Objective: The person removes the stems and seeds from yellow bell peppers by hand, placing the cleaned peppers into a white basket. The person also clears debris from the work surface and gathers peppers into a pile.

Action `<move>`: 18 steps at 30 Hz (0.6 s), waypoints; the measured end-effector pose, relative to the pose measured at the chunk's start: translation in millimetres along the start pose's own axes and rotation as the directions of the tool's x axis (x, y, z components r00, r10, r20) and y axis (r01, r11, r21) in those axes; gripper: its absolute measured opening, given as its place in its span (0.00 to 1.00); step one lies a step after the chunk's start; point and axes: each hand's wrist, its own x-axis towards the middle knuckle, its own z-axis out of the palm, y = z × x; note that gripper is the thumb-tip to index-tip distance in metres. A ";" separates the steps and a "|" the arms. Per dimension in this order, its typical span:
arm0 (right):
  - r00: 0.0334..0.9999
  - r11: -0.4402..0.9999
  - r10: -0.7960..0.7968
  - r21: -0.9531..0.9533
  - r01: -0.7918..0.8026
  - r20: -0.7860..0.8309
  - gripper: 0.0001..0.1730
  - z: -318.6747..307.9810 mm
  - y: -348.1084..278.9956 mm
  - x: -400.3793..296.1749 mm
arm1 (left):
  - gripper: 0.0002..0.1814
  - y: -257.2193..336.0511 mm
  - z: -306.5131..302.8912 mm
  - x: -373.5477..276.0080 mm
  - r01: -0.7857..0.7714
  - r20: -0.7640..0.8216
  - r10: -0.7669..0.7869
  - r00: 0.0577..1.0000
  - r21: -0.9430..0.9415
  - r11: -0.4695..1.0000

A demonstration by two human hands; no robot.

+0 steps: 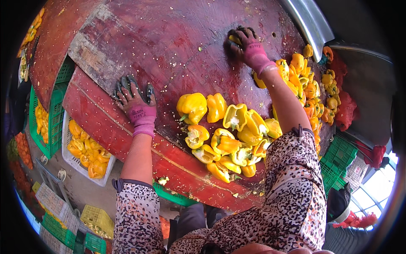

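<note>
My left hand (137,101), in a pink work glove with dark fingertips, rests palm down on the red wooden tabletop (177,70) with its fingers apart. Farther out, my gloved right hand (246,44) curls over a small yellow piece (235,39), mostly hidden by the fingers; I cannot tell what it is. Between my arms lie halved and cut yellow bell peppers (234,117), some showing white cores and seeds. A rounder bell pepper (192,106) with a green stem sits at their left edge. Pale seeds are scattered across the boards.
More yellow bell peppers (299,79) are heaped beyond my right arm, near a curved metal edge (312,25). At the left, a white crate (106,173) and a green crate (57,127) hold peppers below table height. Green crates (339,155) stand at the right.
</note>
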 end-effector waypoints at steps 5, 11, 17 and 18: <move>0.797 0.995 0.023 -0.094 0.043 0.603 0.22 -91.4 -68.8 -173.3 | 0.43 2.1 11.7 1.7 0.003 -0.063 -0.003 0.998 -0.002 1.000; 0.927 0.849 0.350 0.373 -0.375 0.135 0.21 -139.2 27.1 -102.0 | 0.42 -7.9 27.0 1.7 0.011 -0.180 -0.014 0.984 -0.018 1.000; 0.812 0.819 0.571 -0.150 -0.554 0.122 0.32 -60.5 195.6 -80.7 | 0.40 -6.1 39.9 9.9 -0.032 -0.287 0.027 0.958 -0.015 0.999; 0.782 0.775 0.621 -0.199 -0.600 0.059 0.32 -59.4 175.6 -87.5 | 0.40 -5.3 43.0 12.4 -0.025 -0.292 0.016 0.956 -0.026 0.999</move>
